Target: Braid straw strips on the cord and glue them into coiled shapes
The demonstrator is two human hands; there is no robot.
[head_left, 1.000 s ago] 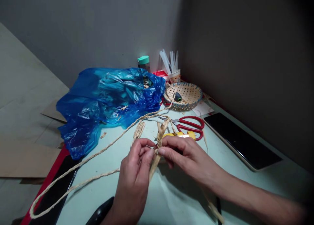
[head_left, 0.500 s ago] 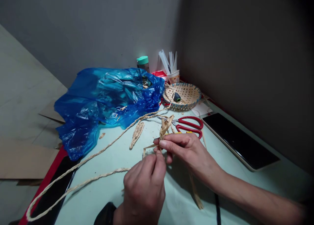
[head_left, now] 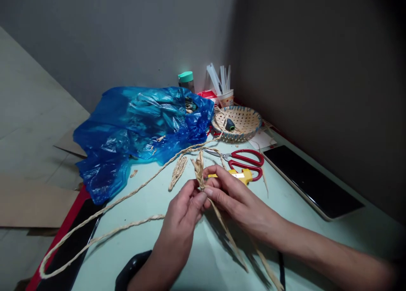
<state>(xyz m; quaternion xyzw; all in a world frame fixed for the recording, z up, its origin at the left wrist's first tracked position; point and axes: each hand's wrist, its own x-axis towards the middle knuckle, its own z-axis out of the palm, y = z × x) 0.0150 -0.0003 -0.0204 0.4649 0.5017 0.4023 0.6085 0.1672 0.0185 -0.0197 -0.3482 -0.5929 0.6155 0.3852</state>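
Note:
My left hand point(head_left: 187, 208) and my right hand point(head_left: 226, 193) meet over the table, both closed on a short braid of dried straw-like strips point(head_left: 199, 172). The braid's thick looped top points upward between my fingertips. Loose strips point(head_left: 226, 231) hang from it toward the lower right. My fingers hide the lower part of the braid. Just beyond my left hand lies a small flat braided piece point(head_left: 178, 172). A yellow tool point(head_left: 244, 176) rests partly behind my right fingers, beside red-handled scissors point(head_left: 245, 157).
A long twisted cord point(head_left: 127, 196) loops across the left. Behind it spreads a blue plastic bag point(head_left: 142, 126). A woven basket point(head_left: 250, 122) holds a dark spool point(head_left: 229, 124). At the back stand a cup of clear sticks point(head_left: 226, 98) and a green-lidded bottle point(head_left: 186, 79). A phone point(head_left: 312, 183) lies right.
My left hand dropped, pulling a strip toward me, then came back up beside my right hand. The braid's top tilted right, then moved left. A loose strip now trails toward the lower right.

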